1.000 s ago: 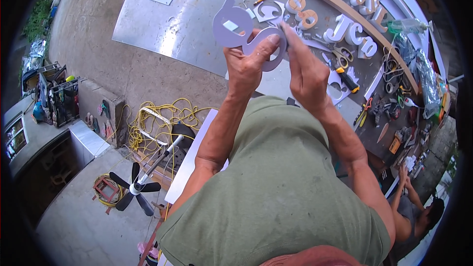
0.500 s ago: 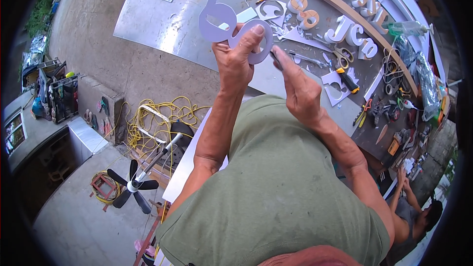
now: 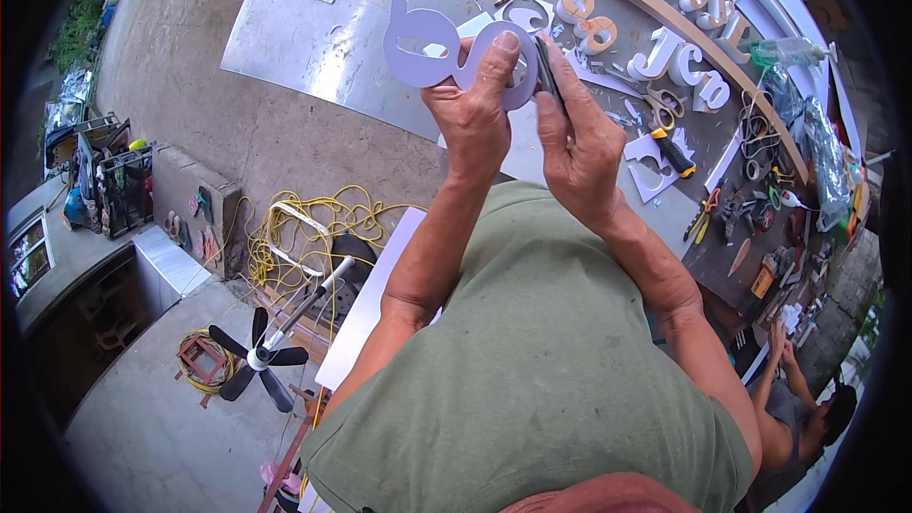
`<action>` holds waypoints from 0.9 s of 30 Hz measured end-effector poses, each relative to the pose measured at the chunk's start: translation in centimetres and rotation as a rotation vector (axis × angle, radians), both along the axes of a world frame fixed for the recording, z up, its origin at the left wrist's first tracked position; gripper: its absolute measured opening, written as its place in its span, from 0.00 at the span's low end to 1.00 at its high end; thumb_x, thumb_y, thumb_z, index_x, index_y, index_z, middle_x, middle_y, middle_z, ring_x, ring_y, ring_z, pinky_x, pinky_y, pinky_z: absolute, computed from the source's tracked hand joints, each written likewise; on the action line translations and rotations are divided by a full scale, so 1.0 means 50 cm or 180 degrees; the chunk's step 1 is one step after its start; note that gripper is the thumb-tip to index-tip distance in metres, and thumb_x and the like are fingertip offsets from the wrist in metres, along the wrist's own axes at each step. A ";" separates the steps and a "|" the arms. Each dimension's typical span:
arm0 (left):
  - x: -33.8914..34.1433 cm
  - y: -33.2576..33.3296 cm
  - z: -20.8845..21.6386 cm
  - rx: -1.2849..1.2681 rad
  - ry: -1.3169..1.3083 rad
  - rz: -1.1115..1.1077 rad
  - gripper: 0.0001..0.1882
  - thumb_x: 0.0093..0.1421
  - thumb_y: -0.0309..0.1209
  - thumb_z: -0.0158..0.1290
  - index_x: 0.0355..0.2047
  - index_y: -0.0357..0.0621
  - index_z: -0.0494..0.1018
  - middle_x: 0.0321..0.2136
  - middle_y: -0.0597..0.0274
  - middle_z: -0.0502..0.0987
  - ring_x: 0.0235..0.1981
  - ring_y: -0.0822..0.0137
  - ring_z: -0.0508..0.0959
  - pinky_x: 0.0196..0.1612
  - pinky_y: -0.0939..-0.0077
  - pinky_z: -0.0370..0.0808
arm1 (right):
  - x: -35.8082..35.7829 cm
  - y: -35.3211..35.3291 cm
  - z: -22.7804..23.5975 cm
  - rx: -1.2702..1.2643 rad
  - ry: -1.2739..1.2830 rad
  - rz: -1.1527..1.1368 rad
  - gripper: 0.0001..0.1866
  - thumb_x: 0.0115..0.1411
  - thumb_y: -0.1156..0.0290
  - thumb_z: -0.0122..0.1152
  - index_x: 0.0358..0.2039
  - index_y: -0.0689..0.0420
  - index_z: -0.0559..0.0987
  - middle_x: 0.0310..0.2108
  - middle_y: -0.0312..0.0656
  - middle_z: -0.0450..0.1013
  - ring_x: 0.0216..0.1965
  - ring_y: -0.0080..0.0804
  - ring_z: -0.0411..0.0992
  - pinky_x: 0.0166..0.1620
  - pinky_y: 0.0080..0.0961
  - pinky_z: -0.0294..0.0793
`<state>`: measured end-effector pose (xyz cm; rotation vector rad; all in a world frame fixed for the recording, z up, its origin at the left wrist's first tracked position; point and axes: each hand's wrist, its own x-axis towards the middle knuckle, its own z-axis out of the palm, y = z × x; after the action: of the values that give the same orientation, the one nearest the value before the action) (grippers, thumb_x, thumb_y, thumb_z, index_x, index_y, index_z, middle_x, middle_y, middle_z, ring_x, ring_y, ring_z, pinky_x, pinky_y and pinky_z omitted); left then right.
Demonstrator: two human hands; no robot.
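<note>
Cutout (image 3: 427,43): flat pale curly shape, held above the bench (image 3: 313,47). Left hand (image 3: 480,119) grasps its right loop, thumb over the face; the rest juts out left of the hand. Right hand (image 3: 579,138) is clenched on a thin dark tool (image 3: 545,71) (kind unclear) at the cutout's right edge. The loop's lower part is hidden behind the fingers.

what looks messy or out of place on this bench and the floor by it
Offcut scraps lie scattered over the metal sheet among cut-out letters. On the floor, a yellow cord sprawls in a loose tangle. The S-shaped cutout itself looks intact.
</note>
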<state>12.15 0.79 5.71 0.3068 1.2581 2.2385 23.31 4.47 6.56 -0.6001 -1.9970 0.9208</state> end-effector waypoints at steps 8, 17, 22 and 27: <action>0.010 0.025 0.012 0.0097 -0.0112 0.0047 0.07 0.59 0.26 0.63 0.32 0.36 0.77 0.25 0.63 0.79 0.24 0.77 0.77 0.27 0.84 0.74 | 0.004 0.004 0.005 -0.0913 -0.0222 0.0000 0.26 0.66 0.78 0.56 0.64 0.65 0.67 0.57 0.60 0.71 0.53 0.44 0.77 0.50 0.32 0.80; 0.010 0.045 0.020 -0.0105 0.0304 0.0189 0.06 0.60 0.25 0.63 0.32 0.35 0.78 0.24 0.65 0.79 0.23 0.78 0.76 0.26 0.84 0.73 | -0.021 0.016 0.010 -0.0130 -0.0306 -0.0139 0.26 0.66 0.82 0.51 0.64 0.70 0.64 0.59 0.63 0.68 0.53 0.53 0.76 0.48 0.34 0.77; -0.003 0.056 0.007 -0.0234 0.0450 0.0229 0.06 0.60 0.25 0.63 0.33 0.34 0.79 0.25 0.65 0.79 0.24 0.78 0.77 0.27 0.84 0.74 | -0.018 0.002 -0.001 -0.0217 -0.0337 -0.0199 0.26 0.65 0.82 0.52 0.64 0.70 0.65 0.51 0.64 0.74 0.46 0.54 0.79 0.46 0.35 0.78; -0.006 0.058 0.023 -0.0190 0.0464 0.0202 0.06 0.60 0.25 0.63 0.32 0.34 0.78 0.25 0.66 0.79 0.24 0.78 0.77 0.29 0.83 0.74 | -0.016 0.007 0.006 -0.0127 -0.0273 -0.0159 0.25 0.66 0.81 0.52 0.63 0.71 0.65 0.48 0.65 0.75 0.42 0.54 0.80 0.42 0.36 0.77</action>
<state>11.86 3.67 6.85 0.4192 1.4263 2.2611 22.51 4.81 6.88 -0.7195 -2.0340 0.9201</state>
